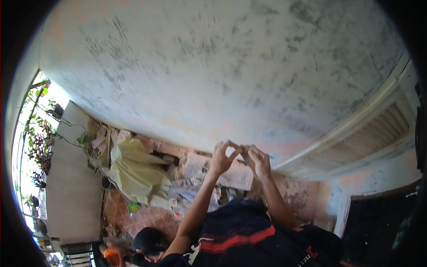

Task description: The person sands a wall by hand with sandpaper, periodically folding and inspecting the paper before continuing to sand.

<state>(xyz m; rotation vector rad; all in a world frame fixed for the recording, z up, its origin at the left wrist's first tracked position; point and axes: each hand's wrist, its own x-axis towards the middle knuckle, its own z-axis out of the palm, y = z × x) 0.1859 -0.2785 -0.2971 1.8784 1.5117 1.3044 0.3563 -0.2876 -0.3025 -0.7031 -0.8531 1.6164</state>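
Observation:
Both of my hands are raised in front of the patchy painted wall (pixel 213 80), close to each other. The thumb and forefinger of my left hand (pixel 223 157) curl together, with their tips near my other hand. My right hand (pixel 258 161) is closed, its fingers bent in and the thumb pressed over them. Between the two hands there may be something small and thin, too small and blurred to name.
A pale yellow sheet (pixel 135 167) covers things at the wall's foot, with rubble and cloths around it. Louvred shutters (pixel 378 124) stand to the right. Another person's dark-haired head (pixel 150 241) is low at left. Plants (pixel 39 147) hang by the bright opening.

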